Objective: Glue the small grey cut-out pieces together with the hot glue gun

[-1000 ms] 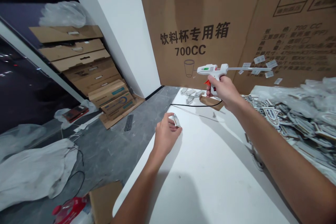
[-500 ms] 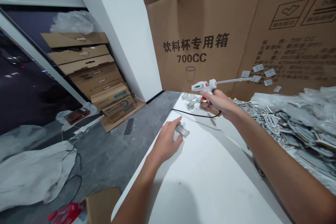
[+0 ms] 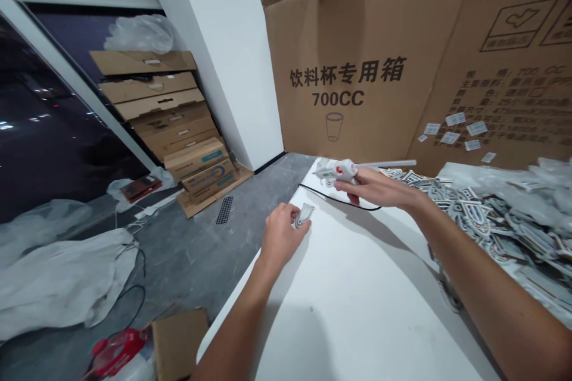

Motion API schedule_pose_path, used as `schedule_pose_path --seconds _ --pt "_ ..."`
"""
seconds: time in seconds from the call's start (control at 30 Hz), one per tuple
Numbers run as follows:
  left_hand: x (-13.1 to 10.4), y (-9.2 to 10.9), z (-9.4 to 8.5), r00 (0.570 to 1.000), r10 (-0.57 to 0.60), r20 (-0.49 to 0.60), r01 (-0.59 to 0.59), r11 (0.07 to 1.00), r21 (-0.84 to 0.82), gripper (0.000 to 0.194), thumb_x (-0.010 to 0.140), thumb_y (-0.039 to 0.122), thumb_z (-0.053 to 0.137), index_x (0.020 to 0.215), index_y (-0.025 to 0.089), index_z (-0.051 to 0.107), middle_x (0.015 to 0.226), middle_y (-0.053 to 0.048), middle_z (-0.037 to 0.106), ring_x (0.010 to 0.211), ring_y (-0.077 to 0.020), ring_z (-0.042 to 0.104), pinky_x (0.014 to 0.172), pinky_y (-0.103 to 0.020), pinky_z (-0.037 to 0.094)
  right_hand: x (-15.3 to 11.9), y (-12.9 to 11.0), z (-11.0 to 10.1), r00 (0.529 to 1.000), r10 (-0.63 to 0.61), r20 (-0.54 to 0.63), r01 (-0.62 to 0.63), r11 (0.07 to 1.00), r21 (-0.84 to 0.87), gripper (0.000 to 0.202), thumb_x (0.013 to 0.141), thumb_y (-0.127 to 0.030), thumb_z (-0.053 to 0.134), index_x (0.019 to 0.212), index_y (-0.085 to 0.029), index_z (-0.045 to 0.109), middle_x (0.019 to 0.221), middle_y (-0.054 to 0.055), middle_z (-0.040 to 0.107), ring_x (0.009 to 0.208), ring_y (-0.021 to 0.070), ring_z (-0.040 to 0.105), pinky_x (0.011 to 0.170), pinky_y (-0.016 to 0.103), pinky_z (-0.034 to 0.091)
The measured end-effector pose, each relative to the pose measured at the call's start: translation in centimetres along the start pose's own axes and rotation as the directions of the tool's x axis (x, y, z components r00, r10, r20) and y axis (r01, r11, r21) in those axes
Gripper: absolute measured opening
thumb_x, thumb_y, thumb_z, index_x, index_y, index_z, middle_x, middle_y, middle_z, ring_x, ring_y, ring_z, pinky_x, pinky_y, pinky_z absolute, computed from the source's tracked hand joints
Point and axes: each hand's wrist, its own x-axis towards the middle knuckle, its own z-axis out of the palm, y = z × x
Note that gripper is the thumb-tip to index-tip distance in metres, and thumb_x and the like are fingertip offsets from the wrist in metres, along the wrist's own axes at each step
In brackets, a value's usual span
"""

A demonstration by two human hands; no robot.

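The left hand pinches a small pale piece between thumb and fingers at the left edge of the white table; contact with the surface cannot be determined. The right hand grips a white glue gun, a pale stick projecting rearward. Behind, a cardboard box is printed "饮料杯专用箱" and "700CC" above a cup outline; small white labels bear illegible print.
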Motion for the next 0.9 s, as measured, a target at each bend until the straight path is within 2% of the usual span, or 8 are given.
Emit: schedule_pose_path --seconds 0.1,0.23,0.37,0.67,0.9 --pt "0.0 -0.1 0.2 0.997 -0.057 -0.042 0.057 0.998 0.002 0.021 0.083 0.034 0.082 0.094 0.020 0.070 0.094 -0.003 0.072 0.085 -0.0215 0.068 0.083 -0.035 0.049 0.0 -0.5 0.7 0.983 -0.026 0.183 0.035 0.998 -0.048 0.050 0.102 -0.060 0.050 0.072 -0.021 0.058 0.067 0.003 0.059 0.064 0.0181 0.051 0.061 0.031 0.034" --pt "0.0 -0.1 0.3 0.997 -0.052 -0.051 0.052 0.999 0.002 0.029 0.081 0.032 0.083 0.105 0.020 0.071 0.104 -0.005 0.071 0.084 -0.0206 0.068 0.086 -0.036 0.050 0.4 -1.0 1.8 0.952 -0.114 0.284 0.136 0.989 -0.058 0.027 0.100 -0.040 0.052 0.080 -0.022 0.053 0.073 0.001 0.055 0.068 0.0172 0.047 0.063 0.031 0.033" --pt "0.0 0.0 0.2 0.999 -0.046 -0.027 0.046 0.999 -0.003 0.021 0.082 0.027 0.079 0.101 0.020 0.072 0.099 -0.005 0.070 0.087 -0.0212 0.068 0.087 -0.035 0.050 0.7 -0.6 2.6 0.934 -0.199 0.297 0.215 0.976 -0.021 0.014 0.096 -0.031 0.049 0.086 -0.021 0.051 0.085 0.001 0.054 0.076 0.0178 0.047 0.069 0.031 0.036" --pt "0.1 -0.1 0.4 0.998 -0.057 -0.017 0.057 0.998 -0.016 0.020 0.084 0.028 0.079 0.100 0.020 0.073 0.099 -0.005 0.070 0.087 -0.0215 0.068 0.087 -0.036 0.049 0.7 -0.6 2.9 0.931 -0.202 0.305 0.209 0.978 0.009 0.017 0.097 -0.033 0.049 0.084 -0.022 0.048 0.082 0.000 0.050 0.074 0.0170 0.043 0.069 0.031 0.034" --pt "0.1 -0.1 0.5 0.997 -0.071 -0.009 0.071 0.997 -0.019 0.019 0.084 0.027 0.079 0.101 0.020 0.072 0.102 -0.005 0.070 0.088 -0.0218 0.069 0.087 -0.037 0.051 0.9 -0.2 3.2 0.938 -0.150 0.312 0.146 0.989 0.035 0.021 0.099 -0.038 0.050 0.085 -0.021 0.052 0.085 0.001 0.053 0.079 0.0189 0.049 0.071 0.032 0.036"
